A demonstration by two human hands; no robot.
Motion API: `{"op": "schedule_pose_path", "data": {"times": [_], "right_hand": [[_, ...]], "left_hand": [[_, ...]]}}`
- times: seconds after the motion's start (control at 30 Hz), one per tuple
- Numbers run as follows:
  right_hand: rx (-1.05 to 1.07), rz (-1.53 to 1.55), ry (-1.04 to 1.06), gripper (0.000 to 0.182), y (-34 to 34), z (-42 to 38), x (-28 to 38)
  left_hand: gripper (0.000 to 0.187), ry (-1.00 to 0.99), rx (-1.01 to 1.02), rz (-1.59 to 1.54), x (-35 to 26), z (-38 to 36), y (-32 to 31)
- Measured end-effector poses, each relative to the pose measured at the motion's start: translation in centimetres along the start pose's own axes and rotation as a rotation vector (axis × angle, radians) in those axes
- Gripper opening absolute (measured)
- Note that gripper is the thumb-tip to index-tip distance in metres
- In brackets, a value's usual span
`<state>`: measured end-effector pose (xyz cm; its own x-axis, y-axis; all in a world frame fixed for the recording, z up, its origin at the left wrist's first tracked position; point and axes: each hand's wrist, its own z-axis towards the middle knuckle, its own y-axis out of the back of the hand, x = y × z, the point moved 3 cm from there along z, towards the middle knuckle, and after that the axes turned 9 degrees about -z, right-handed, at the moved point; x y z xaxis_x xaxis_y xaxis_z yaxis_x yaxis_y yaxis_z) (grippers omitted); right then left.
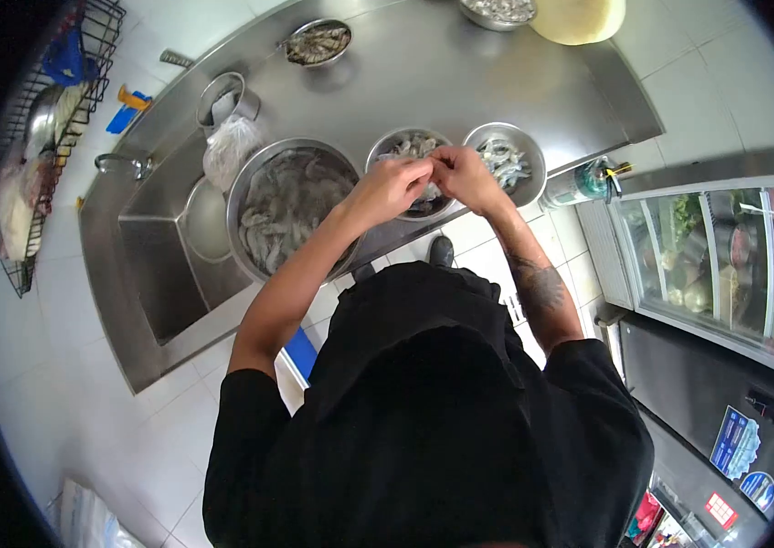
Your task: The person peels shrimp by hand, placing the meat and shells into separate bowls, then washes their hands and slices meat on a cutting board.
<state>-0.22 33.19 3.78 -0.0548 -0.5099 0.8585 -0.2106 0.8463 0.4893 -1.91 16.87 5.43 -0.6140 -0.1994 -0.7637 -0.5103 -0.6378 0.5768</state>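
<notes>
My left hand (pixel 393 190) and my right hand (pixel 466 178) meet above the middle metal bowl (pixel 374 157). Both have their fingers pinched, tip to tip; whatever lies between them is too small or hidden to make out. Under them the middle bowl holds greyish shrimp pieces (pixel 415 146), partly covered by the hands. Left of it, a large metal bowl (pixel 237 239) is filled with raw grey shrimp (pixel 285 215) in cloudy liquid, and my left forearm crosses its right side. A smaller metal bowl (pixel 542 169) of pale shrimp pieces (pixel 504 163) stands beside my right hand.
The bowls stand along the front edge of a steel counter (pixel 387 82). At the left are a sink (pixel 163 274), a tap (pixel 127 164), a plastic bag (pixel 230 151) and a metal pot (pixel 225 96). A small bowl (pixel 317 43) stands behind. A glass-fronted fridge (pixel 725 247) is at the right.
</notes>
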Motion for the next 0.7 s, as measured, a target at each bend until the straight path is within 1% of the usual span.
{"op": "schedule_pose_path", "data": {"times": [0.17,0.23,0.27,0.37,0.43,0.53,0.57,0.63,0.67,0.7], "right_hand": [[-0.051,-0.01,0.031,0.02,-0.4,-0.1,0.0],[-0.033,0.031,-0.015,0.022,-0.2,-0.6,0.6],[-0.038,0.031,-0.019,0.022,-0.2,-0.7,0.7],[0.012,0.124,-0.074,0.022,-0.1,-0.9,0.7],[0.065,0.204,-0.117,0.021,-0.2,-0.9,0.5],[0.064,0.204,-0.083,0.023,0.9,-1.3,0.6],[0.064,0.204,-0.084,0.023,1.5,-1.5,0.4],[0.109,0.279,-0.1,0.022,2.6,-1.6,-0.4],[0.11,0.279,-0.102,0.022,3.0,-1.7,-0.7],[0.112,0.177,-0.042,0.021,3.3,-1.7,-0.7]], "left_hand": [[0.015,-0.045,-0.045,-0.026,0.3,-0.7,-0.1],[0.016,0.019,-0.025,-0.075,-0.1,-1.1,0.3],[0.016,0.016,-0.021,-0.078,-0.2,-1.3,0.3],[0.013,-0.028,-0.028,-0.061,-0.5,-1.7,0.5],[0.014,-0.119,-0.071,-0.045,-0.9,-1.8,0.9],[0.017,-0.124,-0.082,-0.116,-0.6,-2.1,1.1],[0.017,-0.124,-0.082,-0.117,-0.5,-2.2,1.3],[0.016,-0.037,-0.093,-0.158,-0.1,-2.3,1.5],[0.016,-0.036,-0.093,-0.16,-0.1,-2.1,1.5],[0.017,-0.027,-0.088,-0.203,-0.2,-1.7,1.5]]}}
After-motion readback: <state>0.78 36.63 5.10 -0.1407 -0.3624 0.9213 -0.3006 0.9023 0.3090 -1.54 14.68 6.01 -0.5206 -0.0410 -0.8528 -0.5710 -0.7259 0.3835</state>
